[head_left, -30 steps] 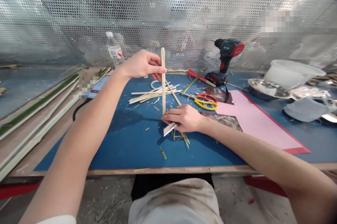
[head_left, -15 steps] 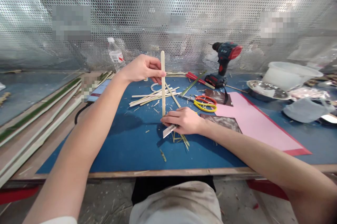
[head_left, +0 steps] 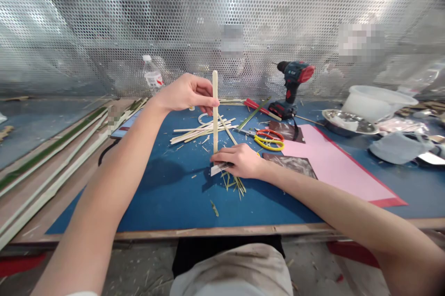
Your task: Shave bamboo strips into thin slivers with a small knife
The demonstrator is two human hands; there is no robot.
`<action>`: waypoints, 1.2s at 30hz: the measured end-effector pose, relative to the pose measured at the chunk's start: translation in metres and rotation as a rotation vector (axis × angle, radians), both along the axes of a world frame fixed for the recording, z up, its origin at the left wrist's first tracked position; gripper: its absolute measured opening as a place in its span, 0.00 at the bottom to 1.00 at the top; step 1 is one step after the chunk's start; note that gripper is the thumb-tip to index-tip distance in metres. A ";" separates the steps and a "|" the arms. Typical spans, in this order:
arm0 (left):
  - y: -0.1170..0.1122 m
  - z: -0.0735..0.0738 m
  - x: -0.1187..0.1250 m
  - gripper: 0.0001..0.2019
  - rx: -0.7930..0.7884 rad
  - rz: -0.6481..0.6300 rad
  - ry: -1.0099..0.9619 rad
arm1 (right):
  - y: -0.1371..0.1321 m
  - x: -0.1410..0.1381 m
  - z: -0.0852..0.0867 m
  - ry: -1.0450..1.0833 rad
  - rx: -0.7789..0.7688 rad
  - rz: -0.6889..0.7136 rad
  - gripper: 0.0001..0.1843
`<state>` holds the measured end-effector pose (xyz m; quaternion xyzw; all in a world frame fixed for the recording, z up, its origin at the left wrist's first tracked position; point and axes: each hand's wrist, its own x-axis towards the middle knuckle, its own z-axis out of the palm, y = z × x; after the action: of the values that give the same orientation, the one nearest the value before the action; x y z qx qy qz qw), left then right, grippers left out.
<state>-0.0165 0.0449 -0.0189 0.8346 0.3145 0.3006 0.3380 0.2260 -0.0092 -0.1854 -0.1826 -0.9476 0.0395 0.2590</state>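
A pale bamboo strip (head_left: 215, 124) with a rounded top stands upright above the blue mat. My left hand (head_left: 194, 93) pinches it in the upper part between thumb and fingers. My right hand (head_left: 241, 161) is low over the mat, closed around a knife (head_left: 219, 168) whose flat metal blade points left; the handle is hidden in the palm. The fingertips of that hand are at the strip's lower end, which they partly cover. Behind the hands lies a loose pile of similar strips (head_left: 191, 133). Thin green-yellow slivers (head_left: 239, 185) lie just below the right hand.
Scissors (head_left: 269, 141) with red and yellow handles lie right of the strips, near a cordless drill (head_left: 294, 87). A pink sheet (head_left: 333, 166), a white tub (head_left: 375, 103) and a metal bowl (head_left: 342, 122) are on the right. Long bamboo lengths (head_left: 52, 166) run along the left; a bottle (head_left: 152, 73) stands behind.
The knife blade has shifted slightly up and left and lies flatter, along with the right hand. The left hand keeps its pinch on the upright strip. The view has moved a little.
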 end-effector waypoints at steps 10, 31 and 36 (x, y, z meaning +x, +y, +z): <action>-0.004 0.004 0.001 0.15 0.116 0.030 -0.109 | -0.003 -0.002 0.003 0.018 -0.089 -0.018 0.14; -0.003 0.004 -0.001 0.14 0.134 0.055 -0.130 | -0.003 -0.002 0.005 0.020 -0.083 0.001 0.13; -0.003 0.007 0.000 0.12 0.124 0.010 -0.169 | -0.003 -0.003 0.004 0.011 -0.076 -0.006 0.13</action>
<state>-0.0169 0.0421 -0.0123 0.8238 0.2699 0.3905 0.3097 0.2234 -0.0122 -0.1810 -0.1949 -0.9435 0.0759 0.2569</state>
